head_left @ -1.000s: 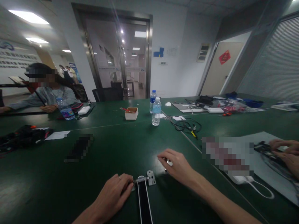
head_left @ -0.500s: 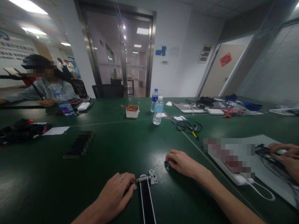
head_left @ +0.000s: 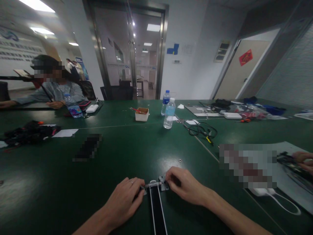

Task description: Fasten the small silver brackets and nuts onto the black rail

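A narrow black belt with pale edges [head_left: 158,209] runs from the bottom edge toward the table's middle, like a small conveyor. At its far end is a metal roller [head_left: 153,184], with a grey metal bracket [head_left: 164,187] on its right side. My left hand [head_left: 126,195] is closed on a matching bracket at the left side, mostly covered by the fingers. My right hand [head_left: 184,184] is pinched against the right bracket's upper part. Whatever lies between its fingertips is hidden. A small metal ring or nut [head_left: 180,160] lies on the table beyond my right hand.
Two water bottles [head_left: 169,114] and a small open box [head_left: 142,115] stand farther back. Cables [head_left: 200,129] lie right of them. A dark blurred slab [head_left: 88,147] rests at left. Another person's hands [head_left: 304,160] work at right; a person [head_left: 58,88] sits far left.
My right hand has moved left and nearer, from a small dark part on the table to the right bracket. My left hand stays at the left bracket. The view has shifted slightly.
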{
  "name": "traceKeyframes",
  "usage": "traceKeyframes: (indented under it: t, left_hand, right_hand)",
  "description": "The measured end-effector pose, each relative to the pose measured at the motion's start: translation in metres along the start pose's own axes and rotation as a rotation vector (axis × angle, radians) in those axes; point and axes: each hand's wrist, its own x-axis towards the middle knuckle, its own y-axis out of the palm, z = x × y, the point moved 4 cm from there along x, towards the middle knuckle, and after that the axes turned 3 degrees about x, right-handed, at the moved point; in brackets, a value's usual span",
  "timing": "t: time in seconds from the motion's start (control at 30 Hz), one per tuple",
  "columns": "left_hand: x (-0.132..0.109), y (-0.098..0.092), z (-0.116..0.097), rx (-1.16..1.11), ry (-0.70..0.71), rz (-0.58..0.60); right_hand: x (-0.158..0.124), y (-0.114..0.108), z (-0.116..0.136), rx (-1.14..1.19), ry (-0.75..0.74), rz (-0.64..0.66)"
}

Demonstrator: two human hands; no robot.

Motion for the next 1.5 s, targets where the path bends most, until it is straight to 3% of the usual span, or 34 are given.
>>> traceKeyframes:
  t: [0.73, 1.03, 1.2, 1.33, 1.5]
  left_hand:
    - [-0.001, -0.001, -0.001, -0.008, 0.000, -0.001]
    - [-0.001, 0.004, 0.003, 0.012, 0.016, -0.034]
    - [-0.004, 0.005, 0.005, 0.002, -0.009, -0.054]
    - [-0.003, 0.004, 0.003, 0.016, -0.003, -0.086]
    - [-0.003, 0.003, 0.003, 0.045, -0.009, -0.106]
  right_hand:
    - [0.002, 0.015, -0.005, 0.092, 0.074, -0.002]
    - [0.001, 0.018, -0.002, 0.003, -0.039, -0.058]
    - [0.004, -0.007, -0.014, -0.193, -0.113, -0.115]
    - [0.004, -0.042, -0.053, -0.442, 0.104, -0.290]
    - [0.003, -0.050, -0.079, -0.477, 0.281, -0.129]
